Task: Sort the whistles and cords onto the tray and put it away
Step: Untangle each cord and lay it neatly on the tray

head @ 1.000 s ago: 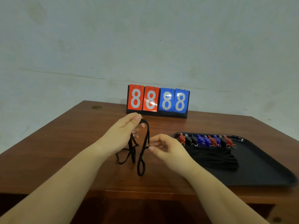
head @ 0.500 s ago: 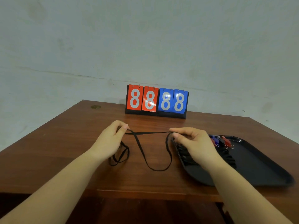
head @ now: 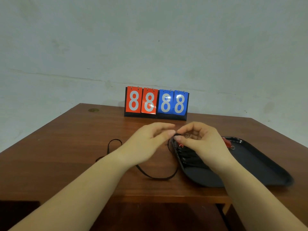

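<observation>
tray (head: 260,165): right side, I see black cords (head: 188,155) and whistles (head: 227,142) piled in it
loose cord (head: 155,176): loops left-right
left hand (head: 148,142), right hand (head: 200,140): both pinching its end

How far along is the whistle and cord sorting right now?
Mostly done: whistles and a bundle of cords already lie on the black tray. In hand: the left hand and right hand pinch one black cord, its loop trailing on the table. Left: lay this cord on the tray, then put the tray away.

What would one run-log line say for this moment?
left hand: pinches cord | right hand: pinches cord | cord: loop trails on table | tray: whistles, cords
</observation>
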